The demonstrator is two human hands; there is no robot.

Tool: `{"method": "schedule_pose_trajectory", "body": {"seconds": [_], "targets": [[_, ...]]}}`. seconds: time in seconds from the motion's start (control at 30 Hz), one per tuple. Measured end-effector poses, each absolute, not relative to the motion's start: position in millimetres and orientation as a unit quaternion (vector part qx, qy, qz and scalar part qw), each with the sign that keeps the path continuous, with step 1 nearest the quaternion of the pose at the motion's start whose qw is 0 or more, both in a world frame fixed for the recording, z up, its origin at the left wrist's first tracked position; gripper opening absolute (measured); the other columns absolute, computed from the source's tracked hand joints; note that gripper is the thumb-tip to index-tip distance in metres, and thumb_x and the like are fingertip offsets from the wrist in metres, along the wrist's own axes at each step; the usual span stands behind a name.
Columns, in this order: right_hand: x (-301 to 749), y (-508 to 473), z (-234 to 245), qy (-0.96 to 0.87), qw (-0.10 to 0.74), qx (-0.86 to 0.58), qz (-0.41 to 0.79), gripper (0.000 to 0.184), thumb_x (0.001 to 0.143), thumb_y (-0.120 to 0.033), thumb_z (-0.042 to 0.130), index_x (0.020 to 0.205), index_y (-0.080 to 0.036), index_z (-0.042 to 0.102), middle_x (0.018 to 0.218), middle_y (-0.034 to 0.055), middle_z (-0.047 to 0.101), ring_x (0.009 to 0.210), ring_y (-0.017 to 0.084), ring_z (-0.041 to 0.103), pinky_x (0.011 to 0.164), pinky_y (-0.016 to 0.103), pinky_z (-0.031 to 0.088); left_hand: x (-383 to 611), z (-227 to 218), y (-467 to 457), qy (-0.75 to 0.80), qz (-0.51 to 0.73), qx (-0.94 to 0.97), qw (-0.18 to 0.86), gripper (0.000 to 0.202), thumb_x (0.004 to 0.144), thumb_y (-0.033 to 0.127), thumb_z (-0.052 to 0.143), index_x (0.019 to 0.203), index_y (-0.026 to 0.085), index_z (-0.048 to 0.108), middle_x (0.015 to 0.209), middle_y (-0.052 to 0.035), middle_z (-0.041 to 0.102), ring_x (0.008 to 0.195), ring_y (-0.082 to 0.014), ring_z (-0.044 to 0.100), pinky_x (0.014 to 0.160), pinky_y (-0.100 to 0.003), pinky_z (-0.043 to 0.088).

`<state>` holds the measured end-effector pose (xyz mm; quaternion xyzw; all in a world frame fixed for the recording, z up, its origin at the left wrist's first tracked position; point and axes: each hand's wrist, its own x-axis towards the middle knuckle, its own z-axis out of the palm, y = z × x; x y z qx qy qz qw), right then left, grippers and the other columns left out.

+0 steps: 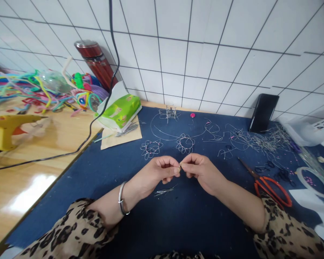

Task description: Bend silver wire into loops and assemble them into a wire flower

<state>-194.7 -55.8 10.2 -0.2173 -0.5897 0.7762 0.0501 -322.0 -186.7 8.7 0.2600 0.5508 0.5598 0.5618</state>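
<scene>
My left hand (pixel 162 171) and my right hand (pixel 198 169) meet fingertip to fingertip over the blue mat (pixel 129 201). Both are closed in a pinch on something tiny at their tips, too small to make out. Just beyond them lie two flower-shaped wire rings with small pink beads, the left ring (pixel 151 149) and the right ring (pixel 185 144). A few short wire pieces (pixel 164 191) rest on the mat below my left hand. Orange-handled scissors (pixel 270 189) lie to the right of my right arm.
Tangled wire (pixel 264 142) spreads at the right, before a black phone (pixel 264 113) against the tiled wall. A tape roll (pixel 299 176) is at far right. Leftward are a green tissue pack (pixel 121 111), red thermos (pixel 97 63), yellow glue gun (pixel 5 131), pipe cleaners (pixel 24 86) and a black cable (pixel 90 129).
</scene>
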Motion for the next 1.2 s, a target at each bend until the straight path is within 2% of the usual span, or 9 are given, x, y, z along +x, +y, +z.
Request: {"method": "schedule_pose_trajectory", "body": {"seconds": [0.1, 0.2, 0.47, 0.87, 1.07, 1.2], "targets": [[-195, -49, 11, -0.612, 0.008, -0.199, 0.766, 0.012, 0.072, -0.028, 0.065, 0.076, -0.018, 0.061, 0.068, -0.0017, 0.056, 0.058, 0.008, 0.045, 0.058, 0.024, 0.036, -321, 9, -188, 0.545, 0.559, 0.272, 0.563, 0.013, 0.076, 0.024, 0.063, 0.078, 0.013, 0.058, 0.068, 0.0002, 0.057, 0.049, -0.0040, 0.040, 0.047, -0.018, 0.027], [-195, -44, 11, -0.644, 0.004, -0.182, 0.743, 0.012, 0.072, -0.028, 0.065, 0.075, -0.017, 0.061, 0.067, -0.0016, 0.056, 0.058, 0.008, 0.046, 0.059, 0.025, 0.038, -319, 10, -188, 0.548, 0.561, 0.283, 0.552, 0.009, 0.077, 0.022, 0.060, 0.078, 0.013, 0.057, 0.068, 0.0005, 0.057, 0.050, -0.0044, 0.040, 0.049, -0.019, 0.028], [-198, -57, 7, -0.636, 0.076, -0.180, 0.746, 0.012, 0.073, -0.028, 0.064, 0.075, -0.018, 0.058, 0.068, -0.0022, 0.057, 0.058, 0.008, 0.048, 0.059, 0.025, 0.040, -311, 4, -184, 0.557, 0.608, 0.266, 0.499, 0.009, 0.079, 0.022, 0.058, 0.077, 0.014, 0.056, 0.068, 0.0014, 0.054, 0.050, -0.0045, 0.039, 0.049, -0.019, 0.028], [-199, -67, -2, -0.606, 0.123, -0.210, 0.758, 0.011, 0.072, -0.025, 0.063, 0.070, -0.019, 0.055, 0.066, -0.0035, 0.056, 0.058, 0.008, 0.048, 0.059, 0.024, 0.038, -305, 7, -181, 0.584, 0.624, 0.240, 0.460, 0.009, 0.078, 0.021, 0.057, 0.073, 0.014, 0.054, 0.059, 0.0036, 0.049, 0.049, -0.0057, 0.039, 0.049, -0.020, 0.029], [-199, -58, 3, -0.575, 0.057, -0.209, 0.789, 0.014, 0.073, -0.030, 0.063, 0.074, -0.018, 0.055, 0.070, -0.0012, 0.059, 0.061, 0.009, 0.051, 0.060, 0.025, 0.039, -312, 10, -182, 0.535, 0.617, 0.220, 0.533, 0.014, 0.078, 0.026, 0.061, 0.077, 0.014, 0.056, 0.070, 0.0001, 0.055, 0.051, -0.0056, 0.042, 0.049, -0.020, 0.033], [-198, -51, 9, -0.610, 0.020, -0.188, 0.769, 0.013, 0.076, -0.030, 0.059, 0.075, -0.017, 0.057, 0.070, -0.0009, 0.058, 0.062, 0.009, 0.052, 0.061, 0.025, 0.039, -316, 11, -184, 0.525, 0.596, 0.224, 0.565, 0.016, 0.077, 0.028, 0.063, 0.077, 0.013, 0.057, 0.070, 0.0000, 0.055, 0.049, -0.0046, 0.040, 0.048, -0.020, 0.032]]}}
